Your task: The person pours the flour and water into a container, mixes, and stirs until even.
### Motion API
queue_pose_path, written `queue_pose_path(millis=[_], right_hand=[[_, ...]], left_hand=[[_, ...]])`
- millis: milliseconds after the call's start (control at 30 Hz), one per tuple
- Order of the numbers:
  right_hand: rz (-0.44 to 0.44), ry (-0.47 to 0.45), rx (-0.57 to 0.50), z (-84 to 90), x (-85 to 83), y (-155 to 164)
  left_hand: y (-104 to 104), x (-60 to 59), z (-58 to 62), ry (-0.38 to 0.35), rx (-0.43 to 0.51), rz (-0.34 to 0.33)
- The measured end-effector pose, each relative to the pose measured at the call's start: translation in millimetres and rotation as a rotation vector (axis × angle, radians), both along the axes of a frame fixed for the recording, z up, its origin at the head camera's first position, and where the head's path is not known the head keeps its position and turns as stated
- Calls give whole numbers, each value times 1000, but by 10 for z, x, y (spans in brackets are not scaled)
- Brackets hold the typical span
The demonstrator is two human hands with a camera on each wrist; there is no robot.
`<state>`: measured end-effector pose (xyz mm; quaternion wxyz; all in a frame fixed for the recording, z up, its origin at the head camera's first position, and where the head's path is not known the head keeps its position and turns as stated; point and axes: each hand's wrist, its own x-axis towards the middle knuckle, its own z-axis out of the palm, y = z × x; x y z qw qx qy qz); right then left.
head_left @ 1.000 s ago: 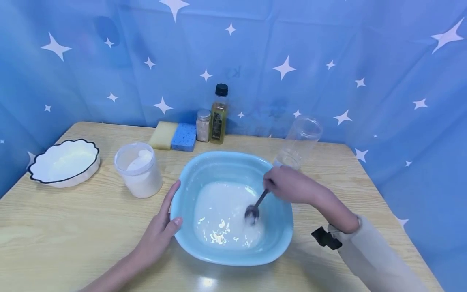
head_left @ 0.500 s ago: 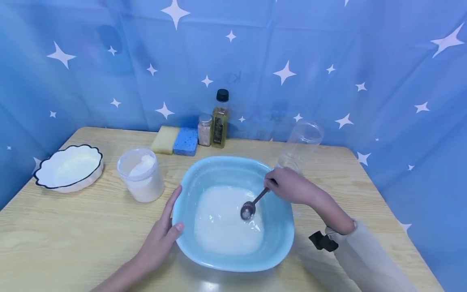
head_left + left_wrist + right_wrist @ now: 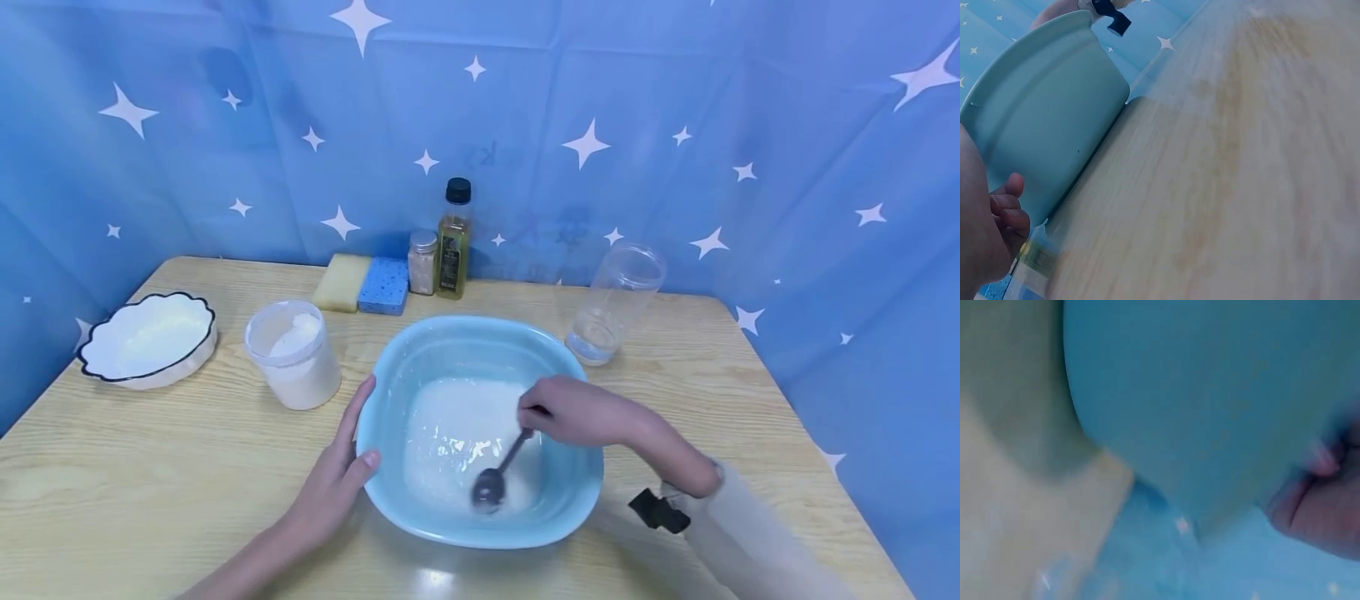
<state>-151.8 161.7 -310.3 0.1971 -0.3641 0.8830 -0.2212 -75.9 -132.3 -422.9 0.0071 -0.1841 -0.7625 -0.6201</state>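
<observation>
Head view shows your right hand [image 3: 570, 410] over the blue basin [image 3: 397, 500], with its grip curled tight round the handle of a spoon [image 3: 498, 471]. The spoon's round end sits low in the white mix [image 3: 450, 433], near the front wall of the basin. Your left hand [image 3: 330, 479] rests on the basin's left rim, fingers mostly straight along the outside and the thumb hooked over the edge. The basin stands in the middle of the bench [image 3: 112, 492].

The mix looks thin and wet. If you stir too fast close to the front wall, it could slop over the rim onto the bench. If your left hand lets go, the basin could slide or spin as the spoon pushes it.

A clear jar [image 3: 615, 304] with a little water stands just behind the basin on the right. A wide swing of your right arm could knock it over. The tub of white powder [image 3: 294, 354] stands near your left hand, so a bump there could tip it too.
</observation>
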Motion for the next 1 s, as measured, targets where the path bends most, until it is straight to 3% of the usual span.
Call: queue_pose_path(millis=[67, 133, 233, 333, 433, 567, 700, 767, 867, 1000], right_hand=[[-54, 31, 47, 78, -27, 111], [-132, 121, 77, 104, -89, 176], [-243, 226, 76, 43, -209, 130], [-288, 246, 22, -66, -279, -48], [-251, 223, -31, -136, -265, -249], [-116, 151, -41, -174, -141, -386], [10, -21, -9, -116, -20, -290], [48, -46, 22, -34, -7, -176], [18, 12, 89, 102, -53, -2], [-119, 158, 158, 178, -198, 105]], left_hand=[[-1, -2, 2, -3, -1, -4], [0, -4, 2, -5, -3, -7], [1, -2, -4, -5, -12, 3], [3, 4, -11, -22, 4, 9], [6, 5, -8, -27, 25, 11], [12, 6, -5, -15, 28, -1], [12, 12, -1, -19, 33, -14], [11, 8, 5, -20, 29, -15], [8, -6, 11, -22, 23, -10], [10, -16, 7, -13, 36, -10]])
